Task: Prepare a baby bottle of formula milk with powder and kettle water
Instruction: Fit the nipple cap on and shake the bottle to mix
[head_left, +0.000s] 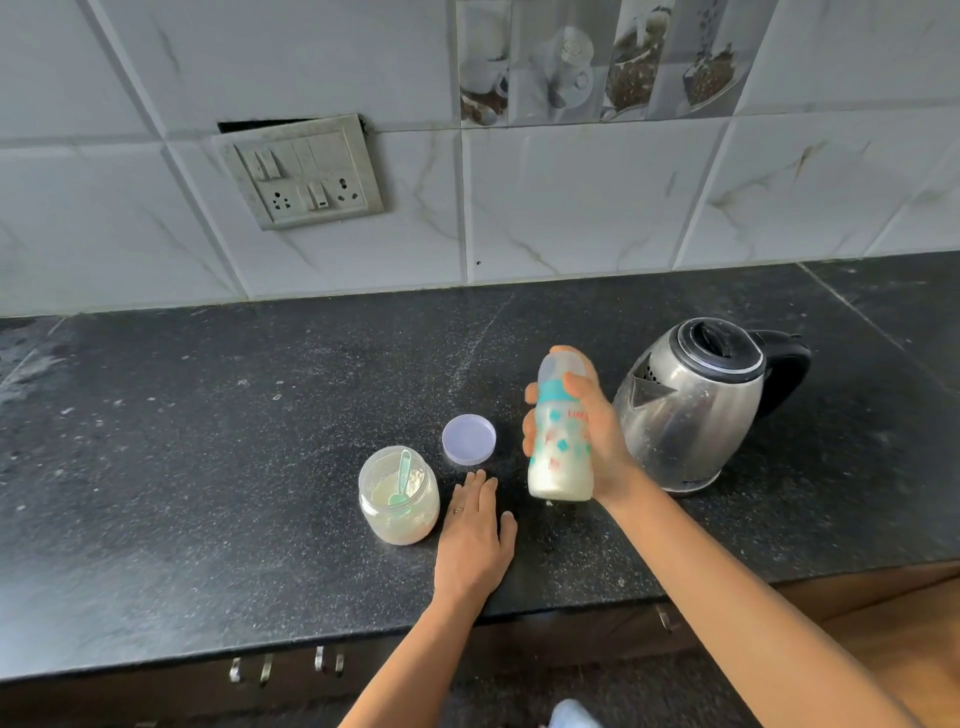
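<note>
My right hand (597, 426) grips a capped baby bottle (558, 447) just above the black counter; it has a teal collar and white milk in its lower part. My left hand (475, 530) lies flat on the counter with straight fingers, beside an open jar of formula powder (399, 496) that has a green scoop (401, 480) standing in it. The jar's round lilac lid (468, 439) lies on the counter behind my left hand. A steel kettle (696, 405) with a black lid and handle stands right of the bottle.
The black stone counter (208, 467) runs to a tiled wall with a switch and socket plate (301, 171). Its front edge is near me, with drawer handles (291, 665) below it.
</note>
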